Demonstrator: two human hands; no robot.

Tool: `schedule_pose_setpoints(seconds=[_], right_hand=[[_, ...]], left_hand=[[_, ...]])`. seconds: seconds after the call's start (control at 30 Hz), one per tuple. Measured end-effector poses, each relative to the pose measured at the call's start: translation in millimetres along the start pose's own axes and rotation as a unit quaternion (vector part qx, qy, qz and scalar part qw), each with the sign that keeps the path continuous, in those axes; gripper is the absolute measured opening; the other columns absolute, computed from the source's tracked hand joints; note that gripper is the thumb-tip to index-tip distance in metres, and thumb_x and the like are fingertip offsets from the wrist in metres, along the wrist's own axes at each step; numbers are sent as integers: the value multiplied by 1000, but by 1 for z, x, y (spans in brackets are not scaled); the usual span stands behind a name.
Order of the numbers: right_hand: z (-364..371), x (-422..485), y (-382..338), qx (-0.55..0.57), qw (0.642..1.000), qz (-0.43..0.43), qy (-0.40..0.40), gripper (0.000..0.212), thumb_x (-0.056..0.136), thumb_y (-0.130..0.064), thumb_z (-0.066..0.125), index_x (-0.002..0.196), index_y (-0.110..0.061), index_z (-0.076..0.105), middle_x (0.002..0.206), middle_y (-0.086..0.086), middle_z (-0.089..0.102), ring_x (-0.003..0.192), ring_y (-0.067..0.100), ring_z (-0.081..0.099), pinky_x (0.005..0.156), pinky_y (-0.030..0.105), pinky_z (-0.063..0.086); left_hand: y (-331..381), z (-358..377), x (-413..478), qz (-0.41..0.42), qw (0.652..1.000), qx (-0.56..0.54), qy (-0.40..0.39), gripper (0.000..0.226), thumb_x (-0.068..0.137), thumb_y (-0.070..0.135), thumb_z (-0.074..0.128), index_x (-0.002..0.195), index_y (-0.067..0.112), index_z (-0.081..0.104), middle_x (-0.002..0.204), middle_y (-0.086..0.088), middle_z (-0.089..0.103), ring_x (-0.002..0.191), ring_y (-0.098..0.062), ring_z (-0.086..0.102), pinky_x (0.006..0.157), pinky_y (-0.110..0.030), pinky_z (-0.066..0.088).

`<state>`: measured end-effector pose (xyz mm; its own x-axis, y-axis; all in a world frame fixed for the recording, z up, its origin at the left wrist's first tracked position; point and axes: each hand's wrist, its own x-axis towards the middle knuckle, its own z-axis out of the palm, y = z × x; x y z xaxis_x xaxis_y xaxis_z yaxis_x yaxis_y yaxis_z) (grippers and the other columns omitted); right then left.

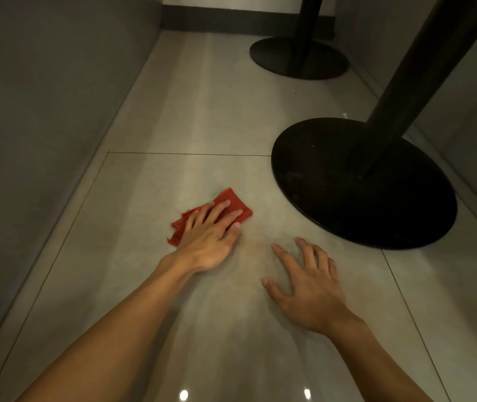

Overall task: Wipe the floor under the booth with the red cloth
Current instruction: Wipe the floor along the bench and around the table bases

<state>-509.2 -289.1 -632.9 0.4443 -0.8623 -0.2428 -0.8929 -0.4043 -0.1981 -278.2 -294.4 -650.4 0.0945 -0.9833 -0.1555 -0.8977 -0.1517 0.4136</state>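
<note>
A folded red cloth (229, 199) lies flat on the glossy beige tile floor (190, 120) under the booth. My left hand (208, 237) presses down on the cloth with fingers spread over it, hiding its middle part. My right hand (308, 281) rests on the bare tile a little to the right and nearer to me, fingers spread, holding nothing. A faint brownish smear (256, 243) shows on the tile between the two hands.
A black round table base (333, 169) with its post (422, 62) stands close on the right. A second black base (277, 53) sits farther back. A grey booth panel (43, 111) runs along the left, another (469, 91) on the right. A dark baseboard (231, 20) closes the far end.
</note>
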Motion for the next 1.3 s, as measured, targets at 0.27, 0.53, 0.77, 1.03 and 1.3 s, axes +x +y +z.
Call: schedule_pose_setpoints(seconds=[0.27,0.53,0.77,1.03,1.3], right_hand=[[-8,-4,27,12,999,-20,23,65,89,-69,39,148,-49,18,157,-4,7,144,19,4,117,37,11],[-4,-8,36,34,998,-19,40,66,87,-72,34,147,-50,21,156,-3,10,144,19,5,119,39,12],[-9,-6,35,41,999,-14,10,65,88,-70,39,147,-52,19,156,-4,8,143,18,4,119,39,11],[-10,-7,39,60,998,-17,8,67,87,-70,43,147,-51,21,157,-7,7,144,16,4,119,37,11],[-10,-9,45,71,997,-23,-3,67,88,-68,43,148,-49,19,158,-9,2,145,17,1,118,38,13]], left_hand=[[15,9,-4,108,994,-1,-6,44,99,54,20,141,49,32,156,23,14,145,-4,1,117,-35,-2],[16,3,24,54,998,-5,-11,47,98,56,14,141,48,31,156,20,15,146,-10,4,118,-40,2],[67,16,50,111,993,-3,-37,46,99,54,18,142,45,32,158,17,14,146,-10,1,117,-41,-2],[32,10,27,165,982,-87,-39,35,99,53,30,122,47,54,144,31,34,140,3,15,119,-40,11],[-38,-5,0,90,989,-101,66,35,89,70,19,105,65,50,140,31,40,139,0,27,117,-43,20]])
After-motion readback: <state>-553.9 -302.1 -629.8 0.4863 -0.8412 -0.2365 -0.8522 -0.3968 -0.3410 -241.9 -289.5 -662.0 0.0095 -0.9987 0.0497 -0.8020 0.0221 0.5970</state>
